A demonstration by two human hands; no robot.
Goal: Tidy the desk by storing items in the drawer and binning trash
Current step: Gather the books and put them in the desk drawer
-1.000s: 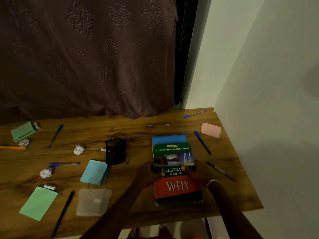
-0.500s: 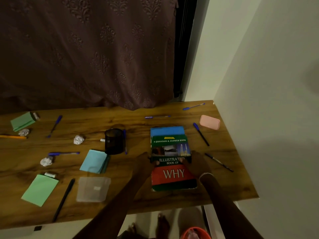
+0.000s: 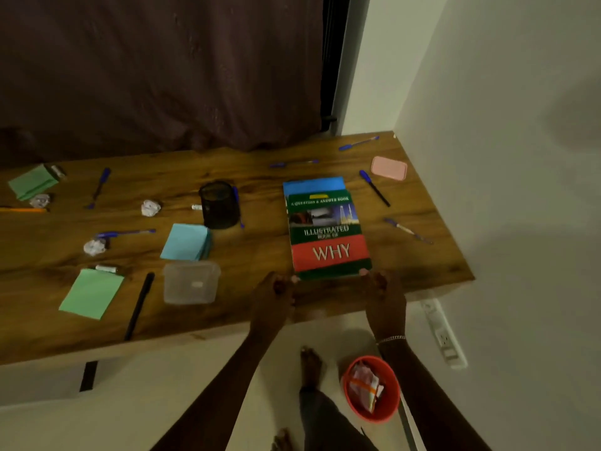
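Observation:
A green and red book [image 3: 328,229] titled WHY lies flat on a blue book [image 3: 313,183], right of centre on the wooden desk [image 3: 260,177]. My left hand [image 3: 273,297] and my right hand [image 3: 385,296] sit at the book's near edge, fingertips touching its two near corners, nothing held. Crumpled paper balls [image 3: 150,208] [image 3: 94,247] [image 3: 39,200] lie on the left half. Several pens are scattered about, among them a blue one [image 3: 374,187]. A red bin [image 3: 392,415] with trash stands on the floor under the right end.
A black mesh pen holder [image 3: 218,205], blue sticky notes [image 3: 187,242], a clear plastic box [image 3: 190,283], green notes [image 3: 91,292] and a black pen [image 3: 140,305] lie left of the books. A pink pad [image 3: 389,168] lies far right. The wall bounds the right side. My bare feet are below.
Both hands slid back from the middle of the book's sides to its near corners. The view pulled back and down, bringing the red bin and the floor into sight.

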